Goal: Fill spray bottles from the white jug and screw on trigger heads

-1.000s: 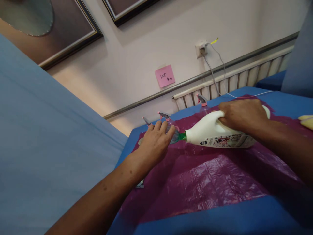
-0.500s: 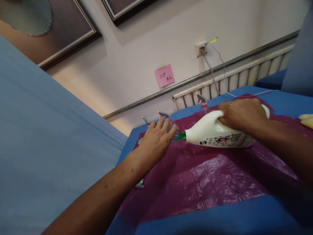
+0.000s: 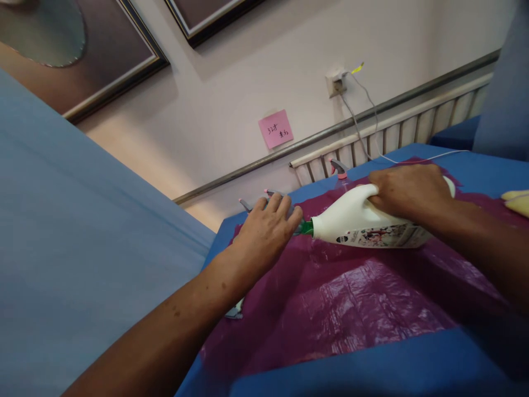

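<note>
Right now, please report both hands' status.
Right hand grips tilted white plastic jug. Left hand beside translucent green piece at jug's mouth, hold unclear. Grey-pink spray trigger behind jug.

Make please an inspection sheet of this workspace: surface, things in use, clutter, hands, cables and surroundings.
Surface: blue table, partly covered by a shiny purple sheet.
Things in use: white jug tipped on its side, its mouth at a green piece; three spray heads beyond, the left two partly hidden.
Clutter: small pale item beside the left forearm; yellow item at the right edge.
Left hand: curled behind the green piece; grip unclear.
Right hand: closed around the jug's handle.
Cables: pale cables at the wall socket; one reaches the table.
Surroundings: wall with pink note, frames, radiator; blue fabric at left.
</note>
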{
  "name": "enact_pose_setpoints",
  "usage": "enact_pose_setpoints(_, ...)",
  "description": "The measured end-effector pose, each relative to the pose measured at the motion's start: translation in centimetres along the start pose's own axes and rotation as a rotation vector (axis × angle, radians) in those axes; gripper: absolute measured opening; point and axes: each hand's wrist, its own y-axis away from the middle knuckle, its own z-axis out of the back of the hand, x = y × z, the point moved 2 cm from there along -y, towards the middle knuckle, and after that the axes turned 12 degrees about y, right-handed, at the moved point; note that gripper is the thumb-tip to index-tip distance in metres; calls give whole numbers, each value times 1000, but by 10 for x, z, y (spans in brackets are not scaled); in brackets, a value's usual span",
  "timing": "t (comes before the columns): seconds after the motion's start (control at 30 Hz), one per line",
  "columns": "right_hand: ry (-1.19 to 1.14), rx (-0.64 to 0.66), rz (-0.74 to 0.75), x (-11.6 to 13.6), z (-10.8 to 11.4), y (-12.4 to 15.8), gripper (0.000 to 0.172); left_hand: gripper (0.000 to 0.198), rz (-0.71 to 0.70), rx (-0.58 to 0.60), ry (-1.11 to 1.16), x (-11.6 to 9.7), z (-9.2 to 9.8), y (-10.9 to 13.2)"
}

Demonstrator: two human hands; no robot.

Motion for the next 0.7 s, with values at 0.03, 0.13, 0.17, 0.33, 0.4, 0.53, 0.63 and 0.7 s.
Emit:
enact_pose_setpoints(0.03, 0, -4, -2, 0, -1, 0, 44, 48, -11, -3, -16, 0, 1, -1)
enact_pose_setpoints(0.13, 0, -3, -12, -1, -3, -1, 44, 44, -44, -9, -52, -1, 4, -3)
enact_pose_setpoints(0.17, -4, 2, -14, -2, -4, -1, 44, 43, -50, -8, -58, -1, 5, -4)
enact_pose_setpoints(0.33, -31, 16, -20, -4, -2, -1, 42, 43, -41, 19, -33, 0, 10, -10)
enact_pose_setpoints(0.4, -58, 23, -15, -6, 1, -1, 41, 44, -29, 33, -19, 1, 12, -11)
enact_pose_setpoints(0.53, -108, 51, -33, -15, -1, -3, 40, 56, 61, 53, 13, 6, 16, -10)
enact_pose_setpoints(0.63, -158, 42, -71, -25, -7, -5, 37, 66, 158, 30, 69, 8, 14, -9)
enact_pose_setpoints(0.7, -181, 27, -86, -33, -12, -6, 36, 73, 222, -18, 121, 9, 11, -7)
